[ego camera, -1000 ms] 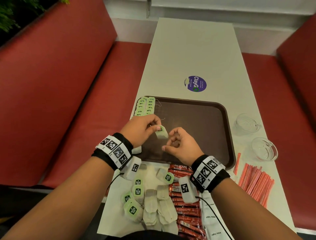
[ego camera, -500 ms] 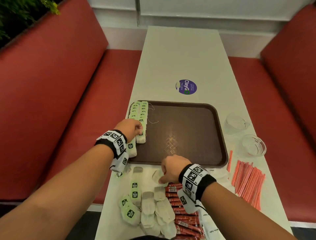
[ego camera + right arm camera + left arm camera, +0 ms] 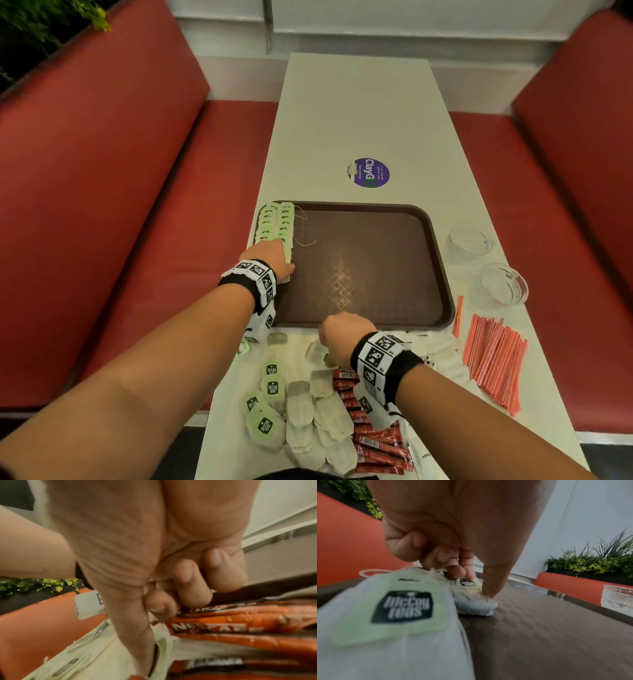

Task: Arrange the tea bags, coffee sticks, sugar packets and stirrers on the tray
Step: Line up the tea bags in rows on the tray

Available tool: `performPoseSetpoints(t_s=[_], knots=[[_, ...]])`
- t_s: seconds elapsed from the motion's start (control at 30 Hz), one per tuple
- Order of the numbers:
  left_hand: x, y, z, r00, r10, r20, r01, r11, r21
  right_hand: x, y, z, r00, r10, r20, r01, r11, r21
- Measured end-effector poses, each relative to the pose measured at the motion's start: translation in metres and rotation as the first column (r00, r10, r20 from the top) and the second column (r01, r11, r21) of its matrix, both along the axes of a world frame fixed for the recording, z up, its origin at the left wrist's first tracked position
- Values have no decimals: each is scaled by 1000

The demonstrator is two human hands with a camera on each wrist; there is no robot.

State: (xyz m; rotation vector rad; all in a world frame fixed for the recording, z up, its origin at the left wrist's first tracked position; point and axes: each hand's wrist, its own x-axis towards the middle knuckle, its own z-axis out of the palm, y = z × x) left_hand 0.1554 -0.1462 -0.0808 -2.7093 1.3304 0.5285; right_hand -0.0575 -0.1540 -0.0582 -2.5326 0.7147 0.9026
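Note:
A brown tray [image 3: 370, 308] lies on the white table, with two rows of green-tagged tea bags [image 3: 277, 222] along its left side. My left hand [image 3: 274, 255] sits at the near end of the right row. In the left wrist view its thumb and curled fingers [image 3: 458, 572] pinch a tea bag [image 3: 476, 601] lying on the tray. My right hand [image 3: 332, 346] is down on the loose tea bags [image 3: 301, 411] in front of the tray, and its thumb and forefinger [image 3: 159, 607] pinch one [image 3: 163, 639]. Red coffee sticks [image 3: 373, 442] lie beside them.
Red stirrers [image 3: 493, 359] lie at the right, with white sugar packets [image 3: 442, 349] between them and my right wrist. Two glass bowls [image 3: 471, 240] [image 3: 503, 284] stand right of the tray. A purple sticker [image 3: 370, 173] is beyond it. Red benches flank the table.
My left hand carried a tea bag from above the tray down onto the near end of the row. My right hand dropped from mid-air to the loose tea bags.

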Motion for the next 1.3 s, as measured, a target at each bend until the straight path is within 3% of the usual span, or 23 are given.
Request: performPoseSetpoints(t_s=[0.3,0.4,0.53,0.7,1.03,1.13,1.3], knots=[[11,52,30,992,40,-120,-69,967,-246,-5,-8,4,975,-119,187,100,989,109],[10,89,30,987,72,-142,-95,983,-156,-6,-8,5,972,-102,214,87,993,77],[-1,130,15,978,130,-163,-132,991,-4,-2,2,4,998,14,57,-11,998,-59],[-17,157,-9,962,201,-186,-185,978,97,4,14,3,999,30,13,-28,991,-129],[-18,170,2,934,310,-178,-277,942,187,8,11,9,990,-32,140,26,999,44],[-16,172,11,919,338,-201,-322,940,110,7,6,15,966,-77,246,57,995,85],[-16,166,30,933,275,-232,-320,929,-186,2,-6,21,886,-178,429,107,977,185]])
